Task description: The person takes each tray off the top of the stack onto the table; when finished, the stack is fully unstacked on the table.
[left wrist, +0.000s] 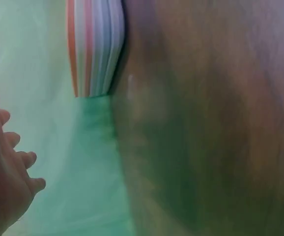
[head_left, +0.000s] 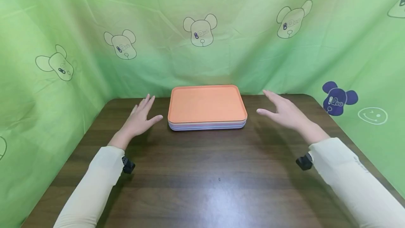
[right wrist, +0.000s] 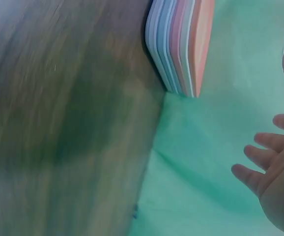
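A stack of several rectangular trays [head_left: 207, 104] lies flat at the far side of the table, an orange one on top. Edges in white, pink and blue show beneath it in both wrist views, where the stack [left wrist: 95, 46] appears sideways. My left hand [head_left: 139, 117] hovers left of the stack, fingers spread and thumb pointing toward it, apart from the trays. On the other side, my right hand [head_left: 284, 112] is held in the air with fingers extended, also apart from the trays. Neither hand holds anything.
The dark wooden table [head_left: 190, 171] reaches back to a green curtain [head_left: 158, 69] printed with bear heads, which hangs right behind the stack and along both sides. A small black device [head_left: 128, 165] sits at the left wrist, another black device [head_left: 304, 162] at the right.
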Demonstrator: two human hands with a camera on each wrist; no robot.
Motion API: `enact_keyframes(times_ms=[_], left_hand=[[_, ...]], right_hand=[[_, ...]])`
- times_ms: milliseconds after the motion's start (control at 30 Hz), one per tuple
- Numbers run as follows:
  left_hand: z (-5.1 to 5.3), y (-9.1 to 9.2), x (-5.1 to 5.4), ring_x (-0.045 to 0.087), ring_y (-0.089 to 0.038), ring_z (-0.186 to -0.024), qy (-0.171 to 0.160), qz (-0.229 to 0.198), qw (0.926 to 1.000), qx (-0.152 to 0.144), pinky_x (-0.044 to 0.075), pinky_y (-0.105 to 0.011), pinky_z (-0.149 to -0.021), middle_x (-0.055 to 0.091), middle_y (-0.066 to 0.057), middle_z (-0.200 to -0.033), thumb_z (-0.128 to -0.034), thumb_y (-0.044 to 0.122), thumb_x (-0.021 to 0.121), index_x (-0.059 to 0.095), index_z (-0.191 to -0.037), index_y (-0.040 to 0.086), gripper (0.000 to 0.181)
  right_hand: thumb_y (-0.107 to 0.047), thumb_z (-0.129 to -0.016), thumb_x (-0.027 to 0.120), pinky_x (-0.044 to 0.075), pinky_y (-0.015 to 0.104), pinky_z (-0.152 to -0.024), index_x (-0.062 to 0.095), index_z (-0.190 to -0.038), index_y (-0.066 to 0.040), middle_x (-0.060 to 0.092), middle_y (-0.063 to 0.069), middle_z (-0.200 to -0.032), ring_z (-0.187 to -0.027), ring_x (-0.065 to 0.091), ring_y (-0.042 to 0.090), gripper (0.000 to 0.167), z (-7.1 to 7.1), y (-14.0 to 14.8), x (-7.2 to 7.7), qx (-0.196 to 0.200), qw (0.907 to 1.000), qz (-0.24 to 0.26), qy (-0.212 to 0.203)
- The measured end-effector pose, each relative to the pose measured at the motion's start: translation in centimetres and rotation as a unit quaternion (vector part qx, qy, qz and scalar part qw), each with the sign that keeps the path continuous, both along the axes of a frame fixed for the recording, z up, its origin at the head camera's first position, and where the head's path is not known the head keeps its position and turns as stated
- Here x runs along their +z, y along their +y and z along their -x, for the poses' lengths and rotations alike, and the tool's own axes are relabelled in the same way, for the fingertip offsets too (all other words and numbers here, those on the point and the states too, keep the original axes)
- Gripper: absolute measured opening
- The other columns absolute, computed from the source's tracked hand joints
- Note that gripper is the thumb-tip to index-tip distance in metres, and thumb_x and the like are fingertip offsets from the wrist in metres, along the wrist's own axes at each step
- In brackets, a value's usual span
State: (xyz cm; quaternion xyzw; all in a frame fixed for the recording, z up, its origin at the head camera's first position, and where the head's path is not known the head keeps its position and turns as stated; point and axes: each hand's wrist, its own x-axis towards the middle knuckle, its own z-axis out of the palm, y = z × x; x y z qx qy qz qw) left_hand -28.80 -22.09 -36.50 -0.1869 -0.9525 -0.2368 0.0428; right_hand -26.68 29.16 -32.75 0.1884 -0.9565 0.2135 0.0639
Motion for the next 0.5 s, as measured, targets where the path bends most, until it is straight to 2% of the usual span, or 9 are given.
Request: enact_keyframes(times_ms=[33, 100, 167, 233, 333, 500], left_hand=[[0.1, 0.2, -0.2, 0.004, -0.03, -0.147, -0.008, -0.027, 0.9996, 0.004, 0.009, -0.057, -0.114, -0.001, -0.006, -0.162, -0.0933, 0.06, 0.051, 0.006, -0.158, 0.019, 0.089], [0.4, 0.5, -0.7, 0.007, -0.029, -0.146, -0.028, -0.089, 0.9956, 0.01, 0.014, -0.056, -0.114, 0.002, -0.005, -0.162, -0.0931, 0.057, 0.054, 0.007, -0.157, 0.02, 0.088], [0.7, 0.8, -1.1, 0.014, -0.031, -0.145, -0.046, -0.144, 0.9883, 0.021, 0.022, -0.056, -0.112, 0.009, -0.007, -0.162, -0.0926, 0.056, 0.056, 0.009, -0.157, 0.02, 0.088], [1.1, 1.2, -1.5, 0.02, -0.031, -0.144, -0.064, -0.197, 0.978, 0.028, 0.026, -0.054, -0.111, 0.016, -0.009, -0.16, -0.0929, 0.053, 0.058, 0.013, -0.157, 0.018, 0.086], [1.8, 1.7, -2.3, 0.028, -0.034, -0.14, -0.094, -0.27, 0.9575, 0.034, 0.031, -0.051, -0.109, 0.021, -0.014, -0.158, -0.0951, 0.045, 0.059, 0.015, -0.157, 0.014, 0.082], [2.4, 2.5, -3.3, 0.028, -0.033, -0.141, -0.15, -0.373, 0.9146, 0.042, 0.031, -0.048, -0.11, 0.021, -0.016, -0.158, -0.0979, 0.031, 0.059, 0.017, -0.156, 0.009, 0.075]], right_hand=[[-0.05, -0.093, 0.06, 0.023, 0.056, -0.11, 0.023, -0.153, 0.0, 0.026, 0.021, -0.155, -0.136, 0.033, 0.041, 0.086, 0.2, -0.2, -0.3, -0.004, 0.9999, 0.014, 0.0], [-0.049, -0.094, 0.059, 0.028, 0.057, -0.107, 0.025, -0.152, 0.001, 0.031, 0.023, -0.152, -0.128, 0.043, 0.043, 0.084, 0.7, -0.6, -0.7, -0.011, 0.9992, 0.037, -0.002], [-0.047, -0.094, 0.059, 0.032, 0.057, -0.104, 0.027, -0.151, 0.001, 0.036, 0.024, -0.149, -0.121, 0.049, 0.044, 0.081, 1.0, -1.1, -1.2, -0.019, 0.998, 0.061, -0.008], [-0.045, -0.095, 0.06, 0.035, 0.058, -0.101, 0.03, -0.15, 0.002, 0.04, 0.025, -0.146, -0.118, 0.051, 0.044, 0.079, 1.4, -1.5, -1.6, -0.024, 0.9963, 0.082, -0.014], [-0.043, -0.095, 0.06, 0.036, 0.057, -0.101, 0.033, -0.148, 0.003, 0.043, 0.026, -0.143, -0.125, 0.047, 0.043, 0.076, 1.9, -2.0, -2.4, -0.028, 0.9935, 0.108, -0.025], [-0.045, -0.095, 0.06, 0.037, 0.056, -0.102, 0.033, -0.148, 0.003, 0.043, 0.025, -0.144, -0.126, 0.047, 0.04, 0.076, 2.5, -2.7, -3.6, -0.036, 0.9878, 0.139, -0.061]])
